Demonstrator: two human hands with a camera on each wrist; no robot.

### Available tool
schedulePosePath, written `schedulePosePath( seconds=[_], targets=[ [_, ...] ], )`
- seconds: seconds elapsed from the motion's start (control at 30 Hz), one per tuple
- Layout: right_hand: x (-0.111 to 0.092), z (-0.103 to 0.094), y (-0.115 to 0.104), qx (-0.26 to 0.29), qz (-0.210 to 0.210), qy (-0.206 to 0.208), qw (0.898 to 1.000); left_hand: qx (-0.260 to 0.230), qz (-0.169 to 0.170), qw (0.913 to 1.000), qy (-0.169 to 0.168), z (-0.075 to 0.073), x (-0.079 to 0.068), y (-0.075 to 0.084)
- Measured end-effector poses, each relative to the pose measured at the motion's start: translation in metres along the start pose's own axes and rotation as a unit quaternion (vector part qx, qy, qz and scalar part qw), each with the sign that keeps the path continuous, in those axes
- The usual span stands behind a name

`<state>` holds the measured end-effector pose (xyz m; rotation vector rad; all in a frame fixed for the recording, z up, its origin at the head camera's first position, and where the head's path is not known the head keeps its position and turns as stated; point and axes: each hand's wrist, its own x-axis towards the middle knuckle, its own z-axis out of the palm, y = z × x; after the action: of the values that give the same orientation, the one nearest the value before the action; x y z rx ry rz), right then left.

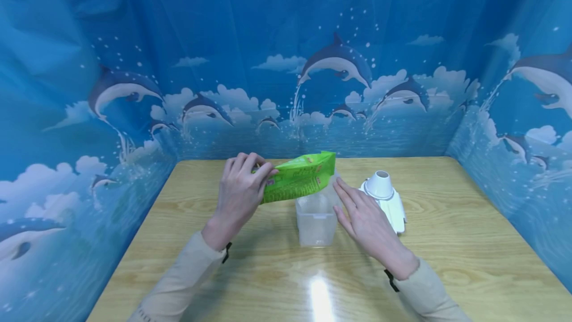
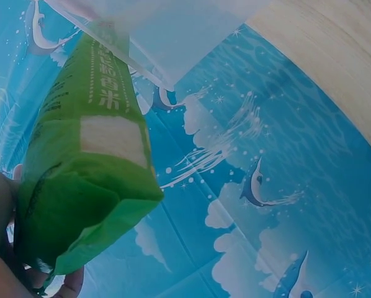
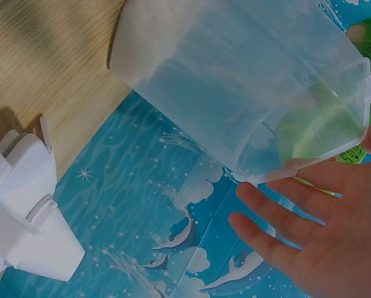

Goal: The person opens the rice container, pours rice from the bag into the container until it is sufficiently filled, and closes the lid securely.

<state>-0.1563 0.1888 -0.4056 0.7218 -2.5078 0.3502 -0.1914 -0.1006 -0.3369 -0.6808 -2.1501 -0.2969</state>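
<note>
My left hand (image 1: 243,180) grips one end of a green printed bag (image 1: 298,179), holding it tilted on its side above a clear plastic container (image 1: 316,230). The bag's far end hangs over the container's mouth. A small window in the bag shows pale contents in the left wrist view, where the fingers curl round the bag's bottom (image 2: 98,211). My right hand (image 1: 368,220) touches the container's right side near the rim with its fingers extended. In the right wrist view, the bag shows green through the container's wall (image 3: 192,81), and the container's lower part looks whitish.
To the right of the container, a white plastic piece with a cone-shaped spout (image 1: 382,188) lies on the wooden table (image 1: 447,242). A blue curtain (image 1: 250,24) printed with dolphins hangs along the table's back and sides.
</note>
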Motion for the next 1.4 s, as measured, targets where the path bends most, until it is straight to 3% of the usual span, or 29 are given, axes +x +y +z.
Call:
schedulePosePath(
  seconds=[1.4],
  targets=[
    [0.0001,0.0005,-0.0001,-0.001,-0.002,0.002,1.0,0.012,0.007,0.9999,-0.008,-0.0042,0.002,0.0011]
  ],
)
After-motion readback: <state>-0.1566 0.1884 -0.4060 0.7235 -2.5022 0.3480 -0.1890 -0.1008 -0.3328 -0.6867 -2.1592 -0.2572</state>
